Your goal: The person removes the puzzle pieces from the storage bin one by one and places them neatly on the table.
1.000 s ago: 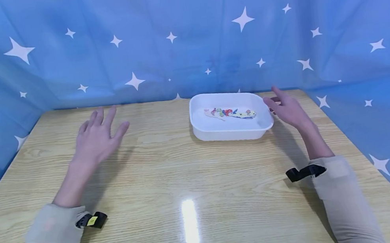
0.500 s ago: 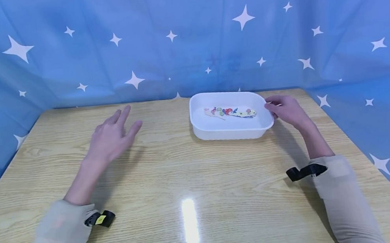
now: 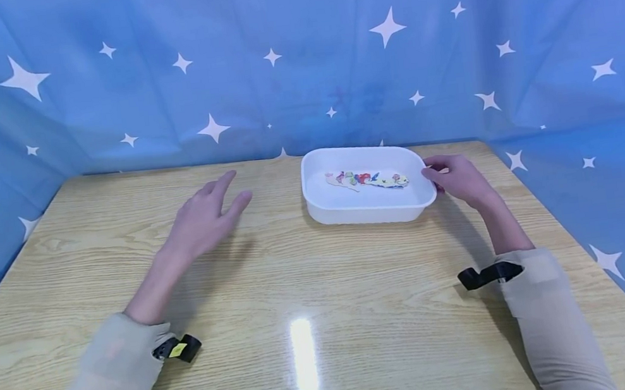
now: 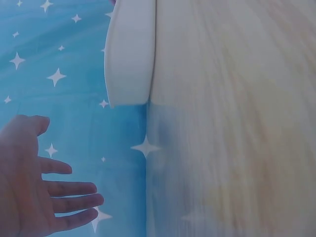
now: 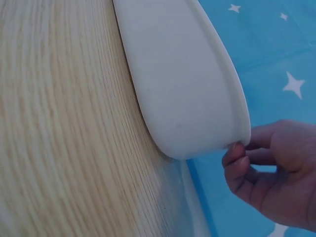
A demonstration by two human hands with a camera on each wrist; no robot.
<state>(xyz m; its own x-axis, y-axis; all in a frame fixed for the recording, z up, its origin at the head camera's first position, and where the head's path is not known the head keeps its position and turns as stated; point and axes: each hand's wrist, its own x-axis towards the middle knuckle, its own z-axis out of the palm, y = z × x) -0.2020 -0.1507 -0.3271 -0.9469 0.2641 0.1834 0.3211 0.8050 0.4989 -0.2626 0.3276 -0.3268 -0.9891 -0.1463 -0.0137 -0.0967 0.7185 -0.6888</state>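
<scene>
A white plastic tub (image 3: 366, 215) with rounded corners stands near the back of the wooden table. On its floor lies a row of small colourful printed cutouts (image 3: 368, 179), too small to make out singly. My right hand (image 3: 462, 182) pinches the tub's right rim between thumb and curled fingers; the right wrist view shows this hand (image 5: 286, 173) at the end of the tub (image 5: 182, 79). To the tub's left, my left hand (image 3: 198, 223) hovers over the table with fingers extended, apart from the tub. In the left wrist view that hand (image 4: 44, 187) holds nothing.
The light wooden table (image 3: 238, 355) reaches back to a blue curtain (image 3: 253, 68) with white stars, which also hangs along both sides. Black straps with small devices sit on both wrists, over beige sleeves (image 3: 554, 322). A bright light reflection lies on the table's front middle.
My left hand has moved to the right, towards the tub. My right hand, at first loosely beside the tub, has closed its fingers on the rim. The tub has stayed in place.
</scene>
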